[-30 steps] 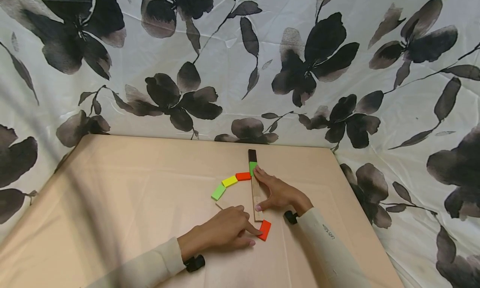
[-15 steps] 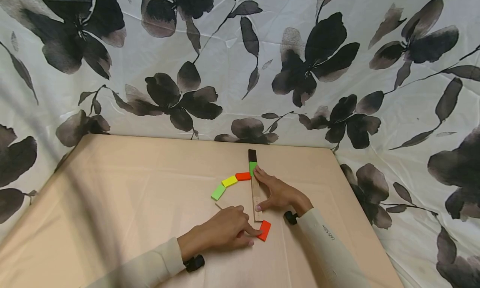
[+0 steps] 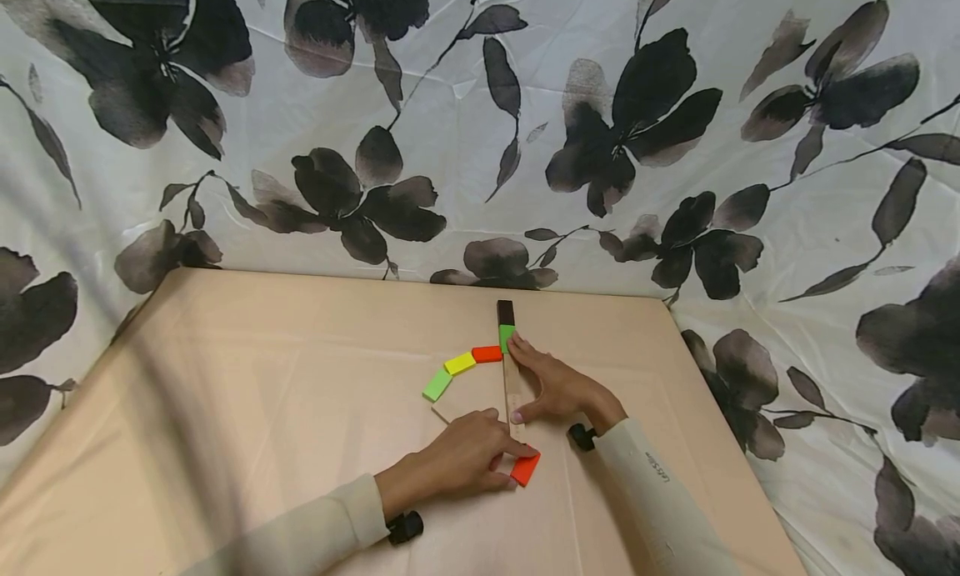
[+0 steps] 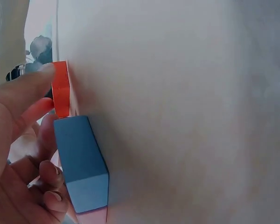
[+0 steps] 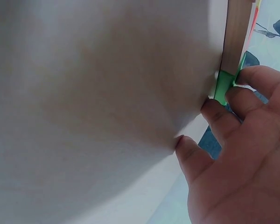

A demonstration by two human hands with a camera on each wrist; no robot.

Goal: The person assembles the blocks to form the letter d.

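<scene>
My left hand (image 3: 468, 455) holds a red block (image 3: 527, 468) between index finger and thumb, at the near end of a wooden strip (image 3: 512, 393). A blue block (image 4: 81, 161) and part of a pink one (image 4: 93, 216) lie by its curled fingers in the left wrist view; the hand hides them from the head view. My right hand (image 3: 562, 386) lies along the strip's right side. Its nearly straight index finger touches a green block (image 3: 506, 337) at the strip's far end, while the thumb rests near the lower end.
A black block (image 3: 506, 313) sits beyond the green one. To the left, a second red block (image 3: 487, 353), a yellow block (image 3: 460, 363) and a light green block (image 3: 437, 385) curve in an arc. Flowered cloth (image 3: 480, 142) hangs behind the table (image 3: 300, 351).
The left hand has moved slightly right and away from me, and its index finger now lies across the red block's far end. That block has turned and shifted a little left. The right hand stays put.
</scene>
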